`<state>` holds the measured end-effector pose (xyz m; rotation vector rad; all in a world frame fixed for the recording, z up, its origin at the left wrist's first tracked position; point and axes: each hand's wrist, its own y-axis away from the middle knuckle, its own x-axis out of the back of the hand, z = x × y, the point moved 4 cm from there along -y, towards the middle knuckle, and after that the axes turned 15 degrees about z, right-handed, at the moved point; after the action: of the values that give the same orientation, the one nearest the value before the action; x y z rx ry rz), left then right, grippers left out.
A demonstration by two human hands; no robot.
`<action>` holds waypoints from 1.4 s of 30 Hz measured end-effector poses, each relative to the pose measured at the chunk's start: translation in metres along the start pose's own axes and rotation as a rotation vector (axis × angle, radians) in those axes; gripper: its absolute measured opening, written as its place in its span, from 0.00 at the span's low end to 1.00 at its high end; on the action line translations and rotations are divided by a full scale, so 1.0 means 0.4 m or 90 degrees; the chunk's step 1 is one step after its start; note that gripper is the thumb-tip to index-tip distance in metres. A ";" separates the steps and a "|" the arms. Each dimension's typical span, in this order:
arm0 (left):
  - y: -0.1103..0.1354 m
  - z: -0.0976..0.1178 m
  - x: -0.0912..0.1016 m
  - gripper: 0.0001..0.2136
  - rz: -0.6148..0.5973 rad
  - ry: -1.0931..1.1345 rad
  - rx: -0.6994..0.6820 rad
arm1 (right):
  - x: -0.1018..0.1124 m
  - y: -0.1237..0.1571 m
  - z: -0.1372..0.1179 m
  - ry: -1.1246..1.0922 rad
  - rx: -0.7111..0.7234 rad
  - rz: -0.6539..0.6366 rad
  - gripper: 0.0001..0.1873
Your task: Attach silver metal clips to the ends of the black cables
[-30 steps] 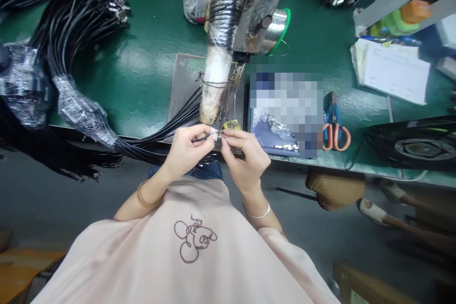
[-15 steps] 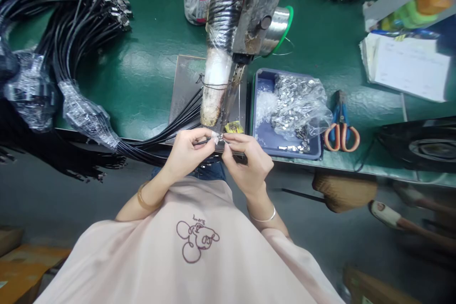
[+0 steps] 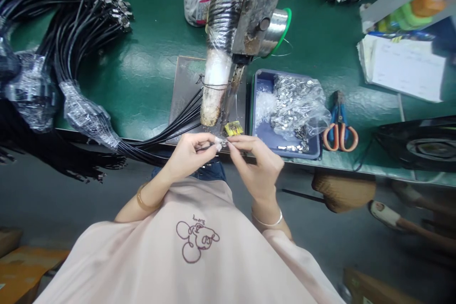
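Observation:
At the bench's front edge my left hand pinches the end of a black cable between thumb and forefinger. My right hand is closed in a pinch just opposite, its fingertips on a small metal connector at that cable end. Fingers hide most of the connector. Just above them are the tip of a soldering iron and a yellow sponge. To the left, a bundle of black cables, wrapped in clear film, runs along the edge; several thinner strands reach up under the fume hose.
A blue tray holds a plastic bag of metal connectors. Beside it lie pliers with orange handles. Behind stand a solder spool and a clear cup. More cable bundles fill the left; a black fan sits right.
Both hands have shifted slightly to the right and a little down, away from the iron tip. Their pinches still meet at the connector.

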<state>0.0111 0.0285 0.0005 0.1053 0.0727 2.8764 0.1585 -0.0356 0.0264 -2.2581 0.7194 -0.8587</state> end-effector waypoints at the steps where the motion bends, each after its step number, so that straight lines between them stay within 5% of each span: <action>1: 0.008 -0.004 -0.004 0.09 -0.026 -0.010 -0.013 | 0.019 -0.001 0.001 -0.010 -0.030 0.016 0.04; 5: 0.050 -0.016 -0.019 0.13 -0.069 -0.125 -0.176 | 0.126 -0.016 0.015 0.002 -0.023 0.282 0.08; 6: 0.061 -0.021 -0.025 0.14 -0.075 -0.166 -0.228 | 0.139 -0.023 0.030 0.052 -0.025 0.295 0.11; 11: 0.088 -0.053 -0.050 0.10 -0.170 -0.253 -0.301 | 0.100 -0.072 0.178 0.284 -0.052 -0.036 0.11; 17: 0.068 -0.052 -0.030 0.08 -0.118 -0.073 -0.124 | 0.065 -0.106 0.276 0.357 -0.062 -0.136 0.04; 23: 0.047 -0.076 -0.003 0.12 -0.027 0.094 0.101 | 0.075 -0.095 0.234 0.319 -0.067 -0.165 0.06; 27: 0.034 -0.073 -0.006 0.13 -0.035 0.176 0.172 | 0.105 -0.087 0.186 0.288 -0.093 -0.073 0.07; 34: 0.023 -0.051 -0.013 0.10 0.077 0.188 0.130 | 0.114 -0.068 0.138 0.158 -0.215 0.116 0.06; 38: 0.027 -0.045 -0.014 0.08 0.115 0.135 0.072 | 0.057 -0.026 0.095 -0.039 -0.314 0.056 0.06; 42: 0.032 -0.039 -0.015 0.08 0.143 0.041 -0.003 | -0.004 0.020 0.042 -0.079 -0.349 -0.040 0.04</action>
<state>0.0124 0.0139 -0.0146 0.0217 0.0699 3.1047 0.1675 -0.0342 0.0101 -2.7996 0.9133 -0.5868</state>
